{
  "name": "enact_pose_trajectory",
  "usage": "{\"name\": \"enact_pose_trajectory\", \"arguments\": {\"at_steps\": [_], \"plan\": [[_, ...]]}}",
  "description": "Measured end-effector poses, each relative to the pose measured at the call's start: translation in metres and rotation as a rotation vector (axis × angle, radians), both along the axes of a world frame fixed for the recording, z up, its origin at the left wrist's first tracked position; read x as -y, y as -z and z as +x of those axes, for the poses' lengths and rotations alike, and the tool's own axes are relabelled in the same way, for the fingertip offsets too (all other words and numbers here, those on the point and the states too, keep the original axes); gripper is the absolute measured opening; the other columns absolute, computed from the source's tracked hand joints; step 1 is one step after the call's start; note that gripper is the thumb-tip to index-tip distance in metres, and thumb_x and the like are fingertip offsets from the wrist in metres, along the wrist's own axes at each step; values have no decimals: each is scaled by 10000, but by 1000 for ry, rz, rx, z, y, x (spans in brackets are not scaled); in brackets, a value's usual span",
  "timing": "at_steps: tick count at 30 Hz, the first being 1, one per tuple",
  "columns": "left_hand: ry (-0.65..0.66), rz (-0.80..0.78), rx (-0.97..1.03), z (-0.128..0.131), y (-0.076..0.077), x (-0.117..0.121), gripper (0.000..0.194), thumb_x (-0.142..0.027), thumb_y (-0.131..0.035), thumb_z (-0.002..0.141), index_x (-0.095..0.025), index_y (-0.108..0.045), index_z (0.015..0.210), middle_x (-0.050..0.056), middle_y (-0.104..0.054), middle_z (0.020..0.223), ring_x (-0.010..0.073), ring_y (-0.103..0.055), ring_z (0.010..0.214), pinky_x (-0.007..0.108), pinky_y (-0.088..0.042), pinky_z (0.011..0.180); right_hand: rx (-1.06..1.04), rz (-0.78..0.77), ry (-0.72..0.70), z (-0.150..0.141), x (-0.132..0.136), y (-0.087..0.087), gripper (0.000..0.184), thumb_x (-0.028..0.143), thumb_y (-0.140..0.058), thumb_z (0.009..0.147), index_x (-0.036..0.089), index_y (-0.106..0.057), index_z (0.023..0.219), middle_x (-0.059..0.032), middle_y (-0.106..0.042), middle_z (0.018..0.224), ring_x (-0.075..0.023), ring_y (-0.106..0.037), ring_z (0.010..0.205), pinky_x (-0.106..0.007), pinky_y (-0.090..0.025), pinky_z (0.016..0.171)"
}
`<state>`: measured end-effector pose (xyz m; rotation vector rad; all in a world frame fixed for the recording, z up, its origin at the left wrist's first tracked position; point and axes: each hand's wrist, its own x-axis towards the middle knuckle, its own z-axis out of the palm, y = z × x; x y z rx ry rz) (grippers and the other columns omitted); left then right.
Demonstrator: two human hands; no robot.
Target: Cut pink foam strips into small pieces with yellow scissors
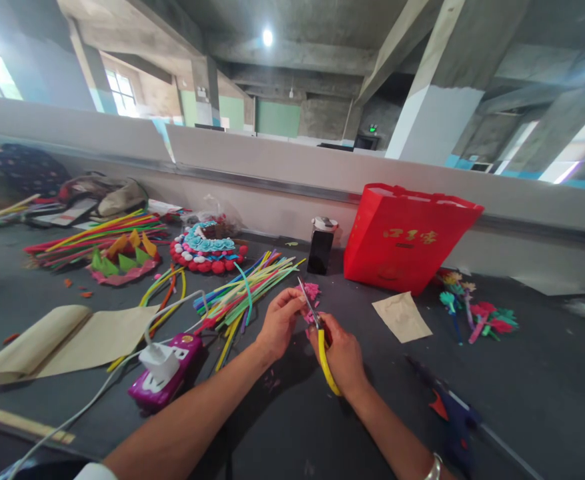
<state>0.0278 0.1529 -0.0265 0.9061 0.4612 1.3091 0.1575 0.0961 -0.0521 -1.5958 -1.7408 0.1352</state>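
My left hand is pinched shut on a small pink fuzzy piece held above the dark table. Right beside it, my right hand grips yellow-handled scissors, their blades pointing up and to the left against the pink piece. Small pink scraps lie on the table under the hands. A spread of coloured pipe-cleaner sticks lies just left of my left hand.
A purple power strip with a white plug and cable lies front left, beside brown paper. A red bag and dark jar stand at the back. Finished flowers lie right, a blue glue gun front right.
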Motion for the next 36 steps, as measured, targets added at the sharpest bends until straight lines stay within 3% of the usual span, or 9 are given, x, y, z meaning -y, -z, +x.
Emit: {"name": "enact_pose_trajectory", "arguments": {"at_steps": [15,25,36], "plan": [[19,-23,-1,1,-3,3,93,-211,-678,730,-156,-613,693,-20,-562,598,101,-504,581,234,-396,631,-119,32,-33,1,-1,2,227,382,-458,908,204,-597,932,7,-659,628,-140,-627,526,-195,-391,522],[9,-13,19,2,-4,3,125,-245,-679,740,-162,-599,693,-24,-553,609,102,-503,594,237,-405,641,52,-38,45,-1,1,-4,229,381,-516,878,247,-593,1046,-5,-695,759,-189,-665,676,-223,-393,576],[56,-18,50,2,-3,4,118,-231,-682,738,-165,-588,711,-20,-567,638,100,-516,596,237,-417,641,-11,-20,3,-2,1,-3,251,361,-514,880,227,-600,1074,-14,-705,753,-182,-679,667,-213,-419,574]]}}
